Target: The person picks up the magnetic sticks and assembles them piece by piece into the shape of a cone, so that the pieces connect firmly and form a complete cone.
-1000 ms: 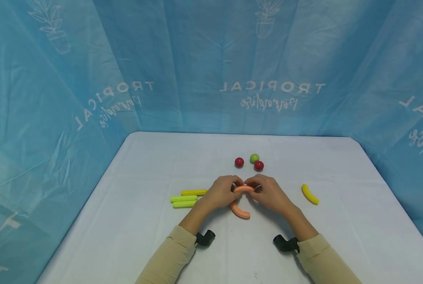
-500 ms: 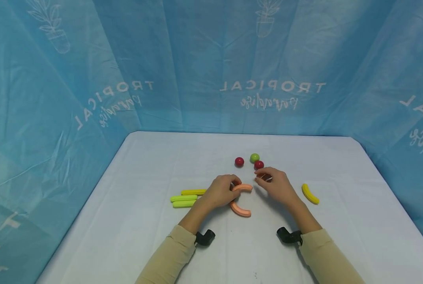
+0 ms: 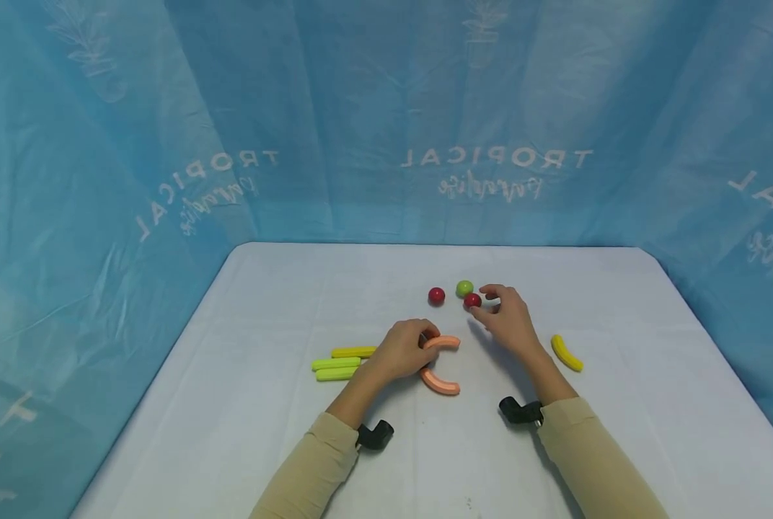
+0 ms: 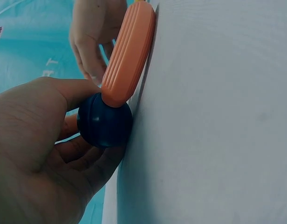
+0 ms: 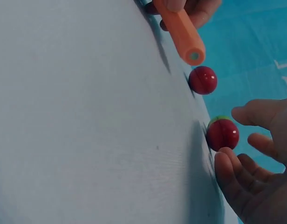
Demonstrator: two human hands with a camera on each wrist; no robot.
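Blue fabric (image 3: 354,94) hangs behind; left hand (image 3: 402,351) pinches a dark-blue ball (image 4: 105,122), hidden in the head view; right hand (image 3: 508,321), fingers apart, is beside a red ball (image 5: 223,136).

Head high; wrists close, tipped sideways
Head looks down toward the table's (image 3: 283,288) far edge; right wrist shares red balls (image 3: 436,296).

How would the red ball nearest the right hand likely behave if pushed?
The red ball would probably roll, being round on a flat table. Its glossy highlights suggest it may feel slippery. Pushed away, it might knock the green ball just behind.
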